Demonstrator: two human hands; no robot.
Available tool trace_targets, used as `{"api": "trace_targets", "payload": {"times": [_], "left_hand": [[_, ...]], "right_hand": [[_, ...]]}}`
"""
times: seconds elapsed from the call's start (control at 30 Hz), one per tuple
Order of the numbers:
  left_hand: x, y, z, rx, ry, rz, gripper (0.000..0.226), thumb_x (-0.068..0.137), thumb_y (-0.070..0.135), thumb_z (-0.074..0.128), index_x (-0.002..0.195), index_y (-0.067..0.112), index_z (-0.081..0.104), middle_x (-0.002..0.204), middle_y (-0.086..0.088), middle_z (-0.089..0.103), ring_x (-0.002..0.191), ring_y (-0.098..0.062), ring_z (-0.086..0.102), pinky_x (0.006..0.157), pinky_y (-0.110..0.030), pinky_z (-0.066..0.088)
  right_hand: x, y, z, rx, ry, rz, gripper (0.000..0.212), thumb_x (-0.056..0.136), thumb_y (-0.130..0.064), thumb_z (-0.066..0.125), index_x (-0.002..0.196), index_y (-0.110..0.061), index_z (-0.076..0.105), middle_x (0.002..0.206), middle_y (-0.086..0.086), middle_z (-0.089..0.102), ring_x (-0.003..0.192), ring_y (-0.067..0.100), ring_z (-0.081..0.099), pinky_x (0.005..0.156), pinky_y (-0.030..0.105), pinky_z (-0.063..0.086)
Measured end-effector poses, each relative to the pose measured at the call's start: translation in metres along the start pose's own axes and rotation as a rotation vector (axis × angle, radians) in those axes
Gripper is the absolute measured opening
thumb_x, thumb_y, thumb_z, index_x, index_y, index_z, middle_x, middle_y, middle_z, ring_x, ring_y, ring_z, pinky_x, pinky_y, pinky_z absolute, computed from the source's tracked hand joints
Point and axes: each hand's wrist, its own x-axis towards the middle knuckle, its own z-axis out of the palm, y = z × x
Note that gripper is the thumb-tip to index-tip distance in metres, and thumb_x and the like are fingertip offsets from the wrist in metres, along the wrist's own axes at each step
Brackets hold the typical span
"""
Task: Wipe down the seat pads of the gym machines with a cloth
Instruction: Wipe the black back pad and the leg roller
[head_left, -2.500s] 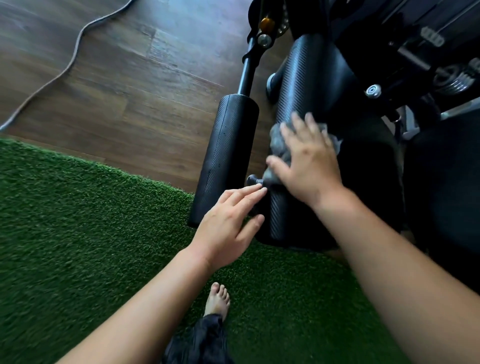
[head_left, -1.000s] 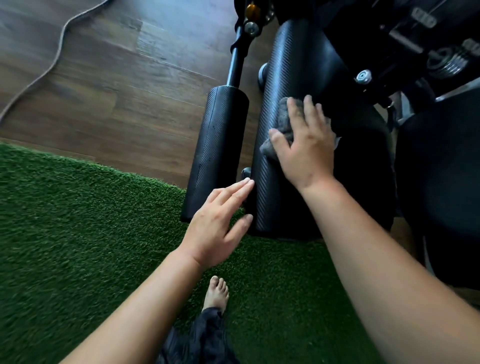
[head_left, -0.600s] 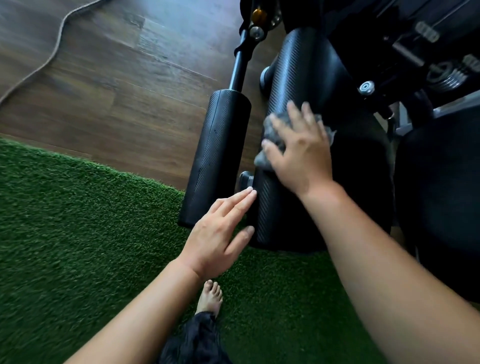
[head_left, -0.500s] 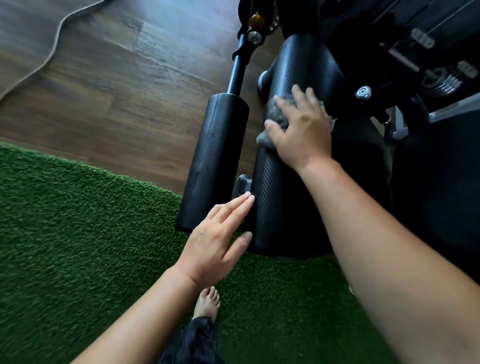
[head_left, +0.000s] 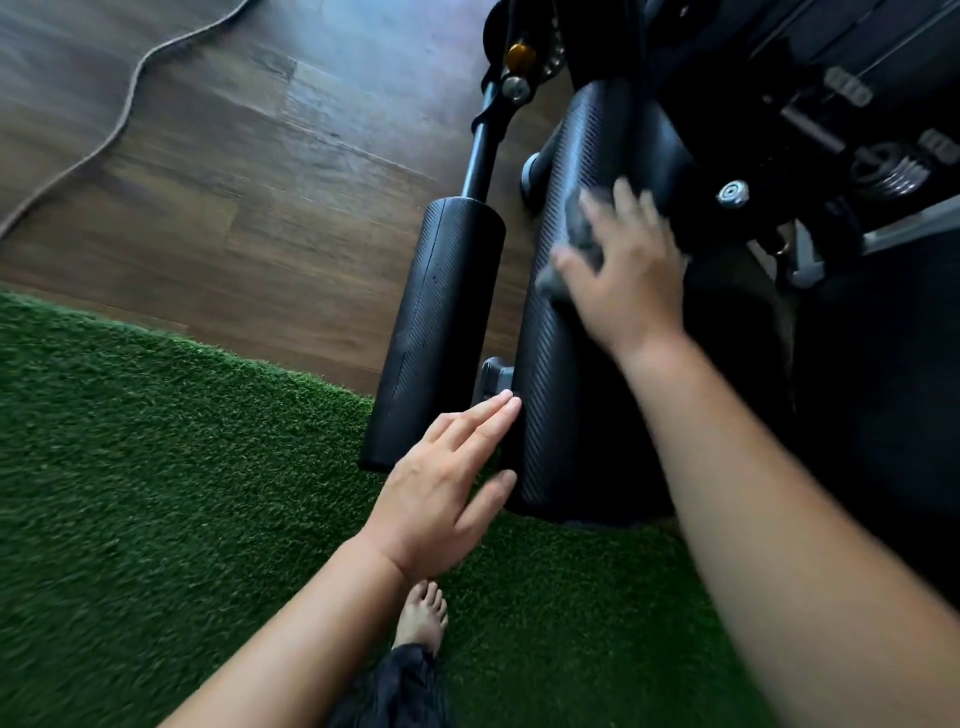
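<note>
Crumpled grey cloth is pressed onto the large black textured roller pad, centre-right of frame, by the right hand, fingers spread and blurred. It has been swept higher up the pad than moments ago. The left hand, fingers straight and together, is kept braced at the pad's lower end. Wiping is judged mid-stroke.

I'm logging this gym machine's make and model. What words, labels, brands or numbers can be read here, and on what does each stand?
No text can be read anywhere in this view.
Pale marks on the machine frame: possibly labels, too blurred to read.
Roller pad, larger pad, cloth: no lettering shows.
</note>
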Motion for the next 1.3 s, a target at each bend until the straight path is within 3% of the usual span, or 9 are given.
{"api": "trace_targets", "payload": {"times": [0.1, 0.2, 0.33, 0.4, 0.57, 0.67, 0.8, 1.0, 1.3], "left_hand": [[0.001, 0.000, -0.002, 0.015, -0.010, 0.011, 0.063, 0.101, 0.040, 0.048, 0.159, 0.020, 0.036, 0.163, 0.008, 0.037, 0.141, -0.016, 0.043, 0.118, -0.038, 0.034], [0.001, 0.001, -0.002, 0.019, -0.009, 0.008, 0.063, 0.101, 0.041, 0.048, 0.159, 0.020, 0.036, 0.163, 0.008, 0.036, 0.142, -0.016, 0.042, 0.119, -0.037, 0.034], [0.000, 0.002, 0.001, 0.023, 0.003, -0.004, 0.063, 0.101, 0.041, 0.047, 0.159, 0.019, 0.036, 0.163, 0.007, 0.037, 0.143, -0.017, 0.042, 0.119, -0.036, 0.034], [-0.001, 0.003, 0.002, 0.021, 0.012, -0.007, 0.063, 0.101, 0.040, 0.046, 0.158, 0.017, 0.037, 0.163, 0.006, 0.037, 0.144, -0.017, 0.041, 0.120, -0.035, 0.032], [-0.002, 0.001, 0.003, 0.013, 0.006, -0.002, 0.064, 0.099, 0.036, 0.044, 0.159, 0.015, 0.036, 0.164, 0.004, 0.036, 0.146, -0.017, 0.040, 0.122, -0.034, 0.031], [-0.002, -0.001, 0.002, 0.017, -0.001, 0.015, 0.064, 0.099, 0.035, 0.046, 0.158, 0.014, 0.037, 0.164, 0.003, 0.037, 0.145, -0.017, 0.041, 0.121, -0.035, 0.031], [-0.002, -0.002, 0.004, 0.051, 0.014, 0.007, 0.062, 0.102, 0.039, 0.047, 0.158, 0.015, 0.038, 0.162, 0.003, 0.039, 0.142, -0.019, 0.043, 0.121, -0.031, 0.030], [-0.002, 0.002, -0.001, 0.081, -0.022, -0.003, 0.066, 0.097, 0.037, 0.047, 0.159, 0.016, 0.036, 0.164, 0.003, 0.037, 0.144, -0.020, 0.041, 0.122, -0.034, 0.030], [0.004, 0.019, -0.020, 0.226, -0.131, -0.128, 0.071, 0.093, 0.052, 0.043, 0.159, 0.028, 0.035, 0.162, 0.012, 0.037, 0.139, -0.018, 0.041, 0.116, -0.038, 0.039]], "right_hand": [[-0.112, -0.007, -0.001, 0.044, 0.009, -0.047, 0.068, 0.090, -0.055, 0.053, 0.151, -0.025, 0.048, 0.166, 0.009, 0.029, 0.153, 0.032, 0.025, 0.122, 0.049, 0.021], [-0.124, 0.007, -0.002, 0.105, -0.025, -0.119, 0.066, 0.091, -0.056, 0.051, 0.150, -0.026, 0.050, 0.165, 0.008, 0.031, 0.154, 0.030, 0.025, 0.124, 0.048, 0.021], [-0.055, 0.029, 0.001, 0.220, 0.055, 0.165, 0.078, 0.088, -0.066, 0.039, 0.155, -0.024, 0.042, 0.165, 0.012, 0.030, 0.154, 0.030, 0.024, 0.123, 0.050, 0.023], [-0.072, 0.015, 0.002, 0.181, 0.059, 0.222, 0.079, 0.089, -0.065, 0.038, 0.156, -0.022, 0.039, 0.165, 0.015, 0.029, 0.153, 0.033, 0.025, 0.123, 0.052, 0.023], [-0.195, -0.025, -0.003, 0.036, 0.003, -0.006, 0.076, 0.088, -0.056, 0.057, 0.154, -0.021, 0.044, 0.167, 0.012, 0.025, 0.155, 0.032, 0.021, 0.124, 0.050, 0.019], [-0.156, -0.012, -0.002, 0.024, -0.033, -0.098, 0.076, 0.083, -0.058, 0.059, 0.150, -0.022, 0.050, 0.166, 0.011, 0.028, 0.154, 0.031, 0.023, 0.123, 0.047, 0.017], [-0.084, -0.011, 0.006, -0.034, -0.055, -0.079, 0.074, 0.083, -0.057, 0.057, 0.148, -0.022, 0.052, 0.165, 0.013, 0.030, 0.154, 0.033, 0.022, 0.125, 0.051, 0.016], [-0.176, -0.020, -0.004, 0.078, -0.046, -0.072, 0.069, 0.089, -0.054, 0.058, 0.149, -0.023, 0.051, 0.166, 0.008, 0.029, 0.156, 0.028, 0.019, 0.126, 0.044, 0.011], [-0.121, -0.023, -0.006, 0.184, -0.096, -0.022, 0.054, 0.088, -0.036, 0.068, 0.139, -0.018, 0.061, 0.158, 0.007, 0.044, 0.152, 0.029, 0.031, 0.124, 0.048, 0.015]]}}
